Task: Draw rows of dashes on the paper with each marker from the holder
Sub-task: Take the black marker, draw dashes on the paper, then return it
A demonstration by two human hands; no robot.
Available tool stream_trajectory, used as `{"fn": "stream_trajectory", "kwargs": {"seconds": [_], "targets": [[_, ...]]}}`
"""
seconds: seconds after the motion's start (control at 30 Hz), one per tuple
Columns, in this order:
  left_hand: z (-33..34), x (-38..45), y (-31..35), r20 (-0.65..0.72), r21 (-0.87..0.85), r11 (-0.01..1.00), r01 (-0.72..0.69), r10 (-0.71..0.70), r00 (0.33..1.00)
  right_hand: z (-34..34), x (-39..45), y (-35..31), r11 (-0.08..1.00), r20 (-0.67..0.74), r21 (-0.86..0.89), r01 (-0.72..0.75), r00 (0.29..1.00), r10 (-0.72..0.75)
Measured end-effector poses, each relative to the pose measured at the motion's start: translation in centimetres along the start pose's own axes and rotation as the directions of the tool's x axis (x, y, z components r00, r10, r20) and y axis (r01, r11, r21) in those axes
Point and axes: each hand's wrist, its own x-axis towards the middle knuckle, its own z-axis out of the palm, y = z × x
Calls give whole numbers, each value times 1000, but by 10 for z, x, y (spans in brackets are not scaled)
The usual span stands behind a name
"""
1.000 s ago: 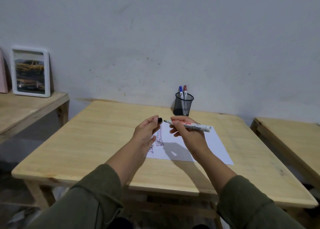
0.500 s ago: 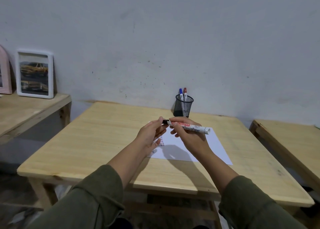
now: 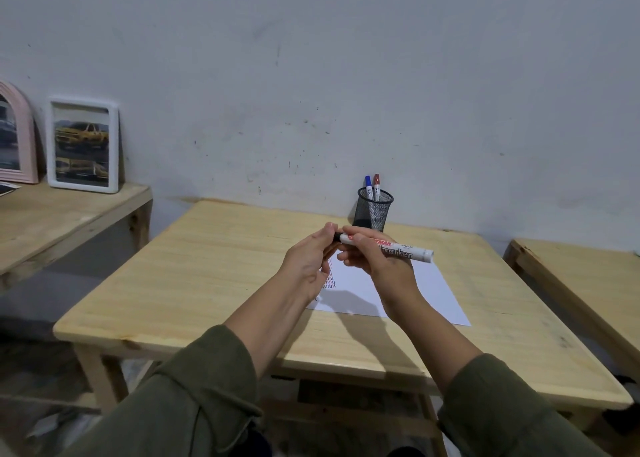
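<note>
My right hand (image 3: 377, 264) holds a white marker (image 3: 405, 250) level above the paper (image 3: 429, 290). My left hand (image 3: 308, 261) pinches the black cap (image 3: 336, 237), which sits on the marker's left end. The white paper lies on the wooden table (image 3: 207, 283) and carries rows of red and dark dashes (image 3: 329, 280) at its left side, partly hidden by my hands. A black mesh holder (image 3: 373, 214) stands at the table's back edge with a blue marker (image 3: 368, 187) and a red marker (image 3: 376, 186) upright in it.
A second wooden table (image 3: 52, 221) at the left holds a white picture frame (image 3: 83, 144) and a pink arched frame (image 3: 15, 138) leaning on the wall. Another wooden table (image 3: 581, 283) stands at the right, across a narrow gap.
My left hand brought the black cap from a short distance away onto the marker's tip. Both hands rose slightly, and the view shifted a little to the left.
</note>
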Motion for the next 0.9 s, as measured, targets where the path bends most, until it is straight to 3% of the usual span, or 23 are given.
{"fn": "stream_trajectory", "kwargs": {"seconds": [0.1, 0.27, 0.37, 0.5, 0.63, 0.73, 0.9], "targets": [[2, 0, 2, -23, 37, 997, -71, 72, 997, -5, 3, 4, 998, 99, 20, -56, 994, 54], [0, 11, 21, -45, 14, 988, -151, 151, 987, -22, 10, 5, 937, 299, 256, -239, 941, 158], [-1, 19, 26, 16, 93, 986, -141, 140, 990, -26, 15, 4, 926, 358, 231, -298, 911, 203], [9, 35, 27, 99, 244, 951, -189, 170, 980, -29, 30, 12, 978, 221, 0, -209, 954, 204], [24, 59, 28, 146, 356, 905, -233, 193, 970, -41, 57, 15, 974, 166, 1, -225, 961, 222], [35, 86, 33, 124, 443, 861, -249, 217, 968, -58, 88, 14, 987, 77, -48, -151, 985, 154], [51, 141, 33, 74, 670, 704, -235, 251, 965, -93, 159, 4, 962, -158, -271, -37, 987, -7]]}}
